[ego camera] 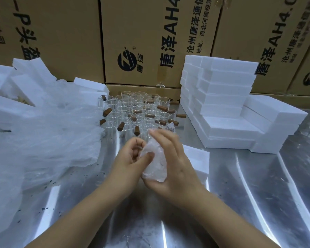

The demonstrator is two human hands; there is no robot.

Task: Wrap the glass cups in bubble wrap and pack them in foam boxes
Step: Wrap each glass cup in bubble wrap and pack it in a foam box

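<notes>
Bubble-wrapped glass cup: held above the table at centre, btwn both hands. The glass itself can't be made out through the crinkled clear wrap. A brownish patch shows inside the left palm, but can't tell if it's the cup's handle. The fingers of the right hand are motion-blurred.

Counts: 1 wrapped bundle in hand. Behind it stands a cluster of small clear glass cups with brown wooden stub handles, approx 20; they overlap and are see-thru, so no exact count.

Left hand: fingers curled in, thumb pressed onto the wrap's left side, pinching it. Right hand: fingers nearly straight and spread, laid over the top and right side of the bundle, thumb under it.

Just beside the right hand is 1 low white foam box, partly hidden by the hand. To the right, stepped stacks of white rectangular foam boxes, too merged to count. To the left, a big loose heap of clear bubble wrap covers more white foam pieces.

All of it sits on a shiny metal table w/ dark specks. At the back are brown printed cardboard cartons, at least 3 big ones, tops cut off by the frame edge.
</notes>
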